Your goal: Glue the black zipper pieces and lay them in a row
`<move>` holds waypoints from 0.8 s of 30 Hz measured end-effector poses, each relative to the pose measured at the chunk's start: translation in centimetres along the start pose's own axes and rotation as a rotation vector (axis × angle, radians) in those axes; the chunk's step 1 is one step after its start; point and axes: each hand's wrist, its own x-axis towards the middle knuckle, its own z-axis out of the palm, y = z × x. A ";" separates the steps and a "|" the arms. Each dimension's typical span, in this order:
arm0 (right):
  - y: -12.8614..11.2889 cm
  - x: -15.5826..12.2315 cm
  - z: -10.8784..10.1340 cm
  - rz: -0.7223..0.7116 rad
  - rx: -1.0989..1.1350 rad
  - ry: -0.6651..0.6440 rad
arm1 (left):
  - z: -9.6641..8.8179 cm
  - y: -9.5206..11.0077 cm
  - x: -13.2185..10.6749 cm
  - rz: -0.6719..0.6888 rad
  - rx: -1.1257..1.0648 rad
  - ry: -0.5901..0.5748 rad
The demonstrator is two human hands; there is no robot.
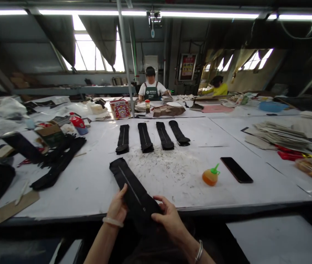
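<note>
Both hands hold a long black fabric piece with a zipper (134, 183) over the table's front edge, its far end resting toward the table top. My left hand (118, 206) grips its left side, thumb on top near the zipper. On the lower right edge, my right hand (168, 216) has the fabric between thumb and fingers. Beyond them, several similar black zippered pieces lie in a row, among them a leftmost piece (123, 139) and a rightmost piece (179, 132). Dark scraps (169, 165) are scattered on the white table (95, 172) in front of the row.
To the right are a small bottle of orange liquid (210, 177) with a green spout, a black phone (236, 169) and a paper stack (278, 134). A black fabric heap (59, 165) and a red bottle (78, 123) lie left. A person (151, 90) sits across the table.
</note>
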 end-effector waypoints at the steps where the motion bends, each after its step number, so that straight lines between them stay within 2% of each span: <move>1: 0.2 0.2 0.2 0.031 0.029 0.013 | -0.3 -0.6 -0.7 -0.072 0.010 -0.065; 4: 0.1 0.3 0.3 0.067 0.041 0.001 | -0.5 -2.1 -2.2 -0.211 -0.022 -0.161; 6: -0.5 -0.2 0.0 0.033 -0.066 -0.052 | -0.4 -2.6 -2.5 -0.289 -0.073 -0.173; 8: -1.3 -1.0 -0.7 -0.112 -0.325 -0.082 | -0.2 -2.5 -2.5 -0.337 -0.122 -0.173; 11: -2.3 -1.9 -1.6 -0.459 -0.821 -0.102 | 0.0 -2.2 -2.3 -0.372 -0.170 -0.201; 14: -2.6 -2.1 -1.5 -0.673 -1.093 -0.194 | 0.2 -2.3 -2.3 -0.391 -0.200 -0.237; 16: -2.4 -1.8 -0.8 -0.733 -1.174 -0.225 | 0.4 -2.5 -2.3 -0.398 -0.216 -0.252; 19: -1.8 -0.8 0.4 -0.778 -1.227 -0.174 | 0.5 -2.9 -2.0 -0.414 -0.245 -0.269; 22: -0.9 0.5 1.2 -0.796 -1.145 -0.041 | 0.5 -3.1 -1.6 -0.437 -0.288 -0.277; 24: -0.4 1.3 1.3 -0.741 -1.013 0.098 | 0.5 -3.2 -1.3 -0.441 -0.306 -0.271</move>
